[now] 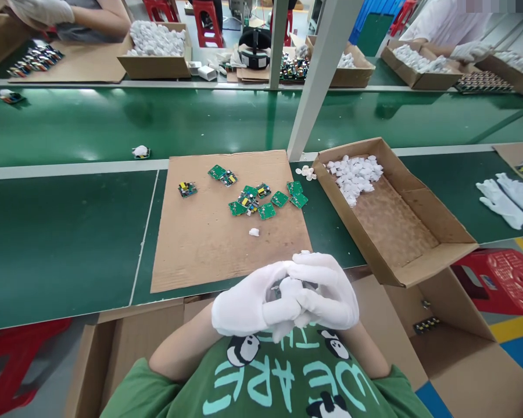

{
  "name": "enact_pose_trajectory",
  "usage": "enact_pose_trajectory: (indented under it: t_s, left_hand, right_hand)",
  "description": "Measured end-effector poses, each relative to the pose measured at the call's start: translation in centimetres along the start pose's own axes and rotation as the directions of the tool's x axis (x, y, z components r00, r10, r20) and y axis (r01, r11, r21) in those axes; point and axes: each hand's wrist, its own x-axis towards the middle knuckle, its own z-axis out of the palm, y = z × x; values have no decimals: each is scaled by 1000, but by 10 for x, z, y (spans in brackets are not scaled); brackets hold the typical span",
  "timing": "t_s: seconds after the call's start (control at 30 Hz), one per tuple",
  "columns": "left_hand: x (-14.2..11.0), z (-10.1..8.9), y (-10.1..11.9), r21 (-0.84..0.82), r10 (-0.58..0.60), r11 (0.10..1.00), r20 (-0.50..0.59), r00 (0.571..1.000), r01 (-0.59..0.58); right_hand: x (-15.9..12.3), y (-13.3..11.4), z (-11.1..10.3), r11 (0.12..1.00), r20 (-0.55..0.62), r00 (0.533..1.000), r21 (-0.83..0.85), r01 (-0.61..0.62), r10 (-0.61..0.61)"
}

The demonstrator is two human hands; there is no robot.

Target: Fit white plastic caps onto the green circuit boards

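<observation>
Both hands wear white gloves and meet in front of my chest, below the cardboard sheet (192,244). My left hand (257,299) and my right hand (326,290) are closed together around a small circuit board with a white piece (290,285) on it. Fingers cover most of it; only the white lump and bits of dark edge show. Ahead on the sheet lie several small green circuit boards (267,211), some component side up, some face down. One loose white piece (254,232) rests nearer to me.
Right of the sheet stands an open cardboard box (412,264) with many white pieces (353,177). A post (316,87) rises behind. Beyond runs a green conveyor (226,119) carrying a white-topped board (140,152). White gloves (503,200) lie far right. Co-workers sit opposite.
</observation>
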Motion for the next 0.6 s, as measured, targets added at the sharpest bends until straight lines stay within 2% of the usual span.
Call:
enact_pose_trajectory:
  t_s: [0.1, 0.2, 0.27, 0.37, 0.5, 0.6]
  left_hand:
    - [1, 1, 3, 57, 76, 996, 0, 997, -76]
    - [2, 2, 6, 129, -2, 992, -42, 999, 7]
    - [2, 2, 6, 162, -51, 985, -87, 995, 64]
    - [2, 3, 6, 130, 4, 991, -69, 998, 5]
    - [2, 7, 4, -135, -25, 990, 12, 1000, 27]
    - [2, 10, 1, -225, -16, 974, 41, 999, 25]
  right_hand:
    - [6, -1, -4, 999, 49, 998, -14, -32, 33]
    - [19, -3, -10, 998, 221, 975, -58, -10, 22]
    - [23, -4, -14, 998, 259, 966, -52, 21, -6]
    - [16, -3, -15, 1000, 192, 981, 7, -25, 23]
    - [-5, -6, -11, 972, 86, 982, 151, -178, 167]
    - [-13, -13, -10, 944, 45, 969, 219, -246, 242]
